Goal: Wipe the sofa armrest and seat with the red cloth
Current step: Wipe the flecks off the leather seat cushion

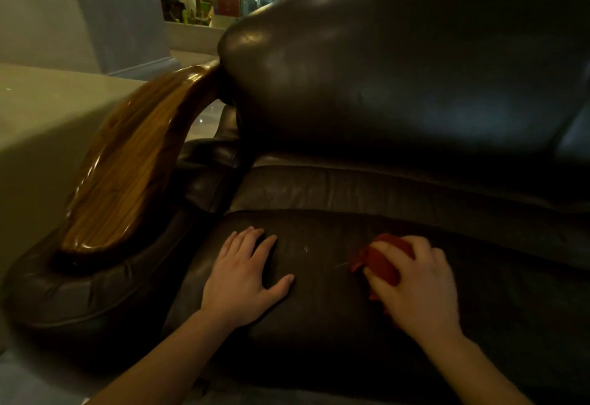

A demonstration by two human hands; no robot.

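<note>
Cloth (381, 259) is the working tool here: one red piece, bunched into a wad under our right hand (418, 289), on the seat (319, 325) toward its middle. We judge it soft, light and limp. It folds under the palm and takes the shape of whatever it presses on. It needs no careful hold; we keep it gathered under the fingers and palm so no loose corner drags. Our right-hand fingers curl over the wad and clamp it against the seat.

Our left hand (242, 280) lies flat on the seat, between the cloth and the armrest (127, 181). Its fingers are spread and slack, gripping nothing; we judge it a brace only.

The seat leather looks smooth and glossy, so we expect the cloth to slide easily with moderate pressure. The cushion probably yields under load. The armrest carries a polished wooden cap over a padded leather base; the wood is hard and probably slick, so the wad may skate on it unless pressed firmly.

Count:
- cloth: one
- hands: two
- armrest in view: one, left of the seat
- seat cushion: one
- backrest (415, 69): one, behind the seat

A second armrest is out of view.
</note>
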